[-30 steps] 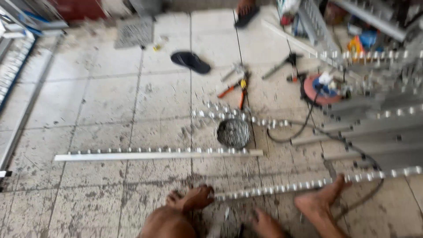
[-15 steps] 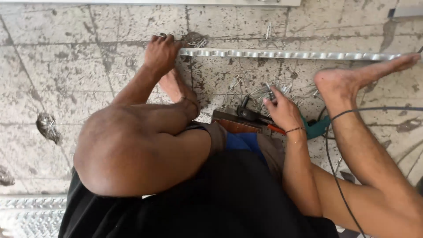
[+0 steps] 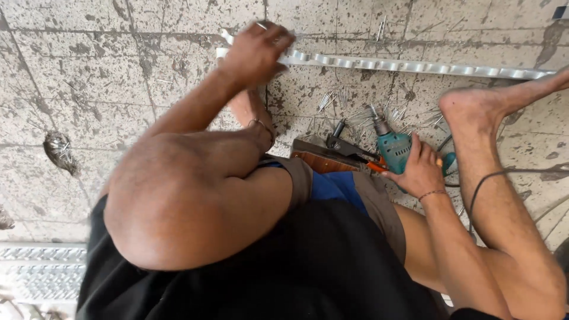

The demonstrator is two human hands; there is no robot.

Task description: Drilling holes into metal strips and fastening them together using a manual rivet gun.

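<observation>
I sit on a tiled floor with my knees bent. My left hand (image 3: 256, 52) reaches forward and grips the left end of a long silver metal strip (image 3: 415, 66) studded with a row of small raised pieces. My right hand (image 3: 418, 169) closes on a teal electric drill (image 3: 391, 144) that points up toward the strip. Between the drill and the strip lie several loose nails (image 3: 355, 112) scattered on the tiles. My bare right foot (image 3: 474, 109) rests just below the strip.
A flat wooden and metal tool (image 3: 323, 155) lies by my left foot. A black cable (image 3: 527, 172) loops over my right leg. A perforated metal piece (image 3: 41, 275) lies at the lower left, and a small clump of debris (image 3: 59, 151) sits on the tiles at left.
The view swung from the wider floor down onto my lap. My right hand has closed on the teal drill and lifted its tip, while my left hand stays on the strip's end.
</observation>
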